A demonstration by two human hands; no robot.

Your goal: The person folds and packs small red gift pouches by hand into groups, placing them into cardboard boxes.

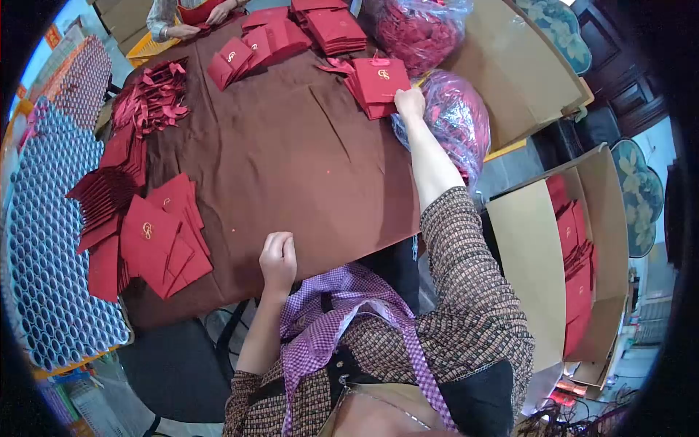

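My right hand [411,104] reaches out to the far right of the table. Its fingers are closed at the right edge of a red paper gift bag [383,81] with a gold logo, on top of a small pile with red ribbon beside it. My left hand [278,256] is curled into a fist at the near edge of the table, and nothing shows in it. To its left lie fanned-out red bags [151,227] with the same gold logo.
A brown cloth [291,160] covers the table. Red ribbons [154,98] are heaped at left. Clear plastic sacks [453,116] of red material stand at right, near an open carton [528,269] holding red bags. Across the table, another person's hands [218,12] work.
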